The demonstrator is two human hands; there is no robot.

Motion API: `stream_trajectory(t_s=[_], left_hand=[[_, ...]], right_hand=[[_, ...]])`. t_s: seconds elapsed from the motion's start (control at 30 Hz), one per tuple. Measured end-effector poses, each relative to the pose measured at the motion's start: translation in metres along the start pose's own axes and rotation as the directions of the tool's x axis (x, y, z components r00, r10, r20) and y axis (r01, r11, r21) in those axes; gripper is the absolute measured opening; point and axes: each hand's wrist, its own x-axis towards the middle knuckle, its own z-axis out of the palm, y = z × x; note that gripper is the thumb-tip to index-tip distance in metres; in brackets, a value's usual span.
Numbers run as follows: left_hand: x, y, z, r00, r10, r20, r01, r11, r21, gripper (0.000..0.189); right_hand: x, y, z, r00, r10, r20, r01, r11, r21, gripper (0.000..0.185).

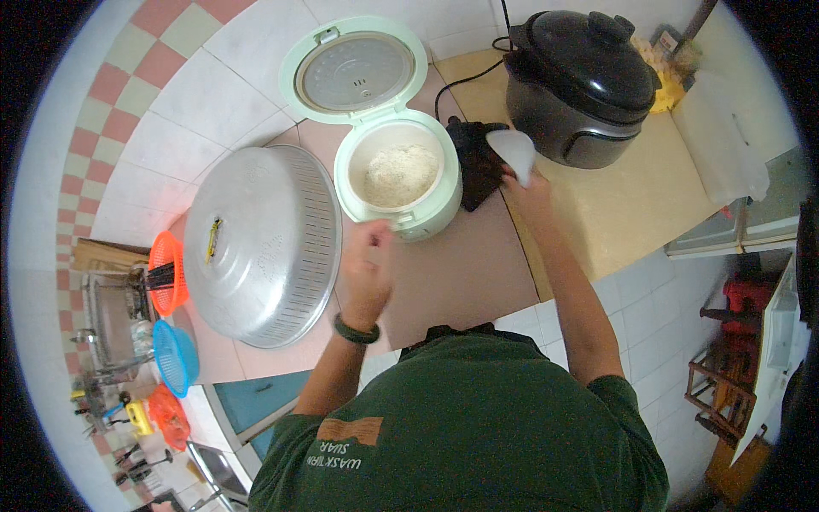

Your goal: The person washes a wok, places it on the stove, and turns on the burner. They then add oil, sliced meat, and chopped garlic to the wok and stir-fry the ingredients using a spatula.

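Note:
A pale green rice cooker stands on the counter with its lid raised. White rice lies in its pot. My right hand, to the cooker's right, grips a white rice paddle with its broad end pointing away from me. Beside the cooker, partly behind the paddle, lies a crumpled black cloth or bag. My left hand is at the cooker's front rim, near the lid catch. It is motion-blurred, so its finger pose and any contact are unclear.
A domed perforated aluminium cover sits left of the cooker. Right of it stands a dark multi-cooker with a black lid. A black power cord runs behind. Orange and blue plastic baskets stand farther left.

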Motion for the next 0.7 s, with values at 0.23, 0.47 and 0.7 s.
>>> stream_trajectory(t_s=[0.23, 0.47, 0.7], left_hand=[[-0.035, 0.029, 0.046, 0.878, -0.091, 0.469, 0.175, 0.975, -0.138, 0.018], [-0.027, 0.039, 0.074, 0.873, -0.033, 0.487, 0.185, 0.945, -0.269, 0.038], [-0.038, 0.055, 0.093, 0.606, -0.033, 0.795, 0.610, 0.660, -0.438, 0.040]], right_hand=[[0.004, -0.039, 0.000, 0.978, 0.208, 0.006, -0.205, 0.966, -0.156, 0.031], [-0.063, -0.130, -0.109, 0.963, 0.062, 0.261, -0.135, 0.952, 0.276, 0.029], [-0.097, -0.172, -0.116, 0.906, -0.070, 0.417, -0.078, 0.941, 0.328, 0.031]])
